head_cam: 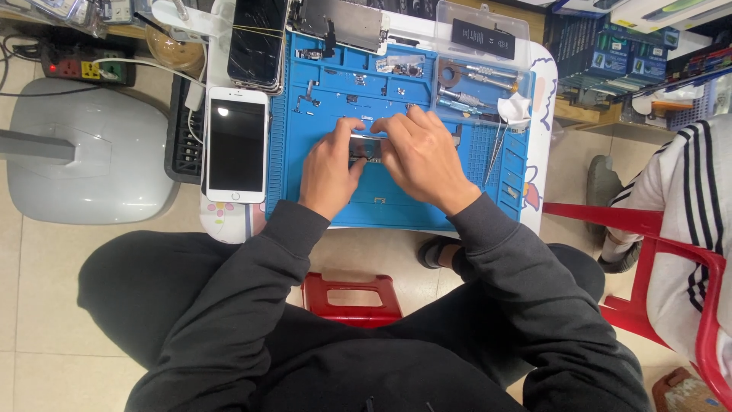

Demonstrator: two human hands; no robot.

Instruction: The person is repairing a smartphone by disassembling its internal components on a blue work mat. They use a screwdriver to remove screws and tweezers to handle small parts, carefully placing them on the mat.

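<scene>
Pinched at its ends between the left hand point(329, 169) and right hand point(422, 158) over the blue silicone repair mat point(396, 198), a small dark metal-edged phone part point(368, 148) is judged light, thin and fragile, best gripped by its edges.

Phone repair shop: blue repair mat point(396, 206), screwdrivers point(473, 84), spare phones point(236, 145).

Both hands, left hand point(329, 169) and right hand point(424, 159), grip a small phone part point(369, 148) on the blue mat point(396, 206)
</scene>
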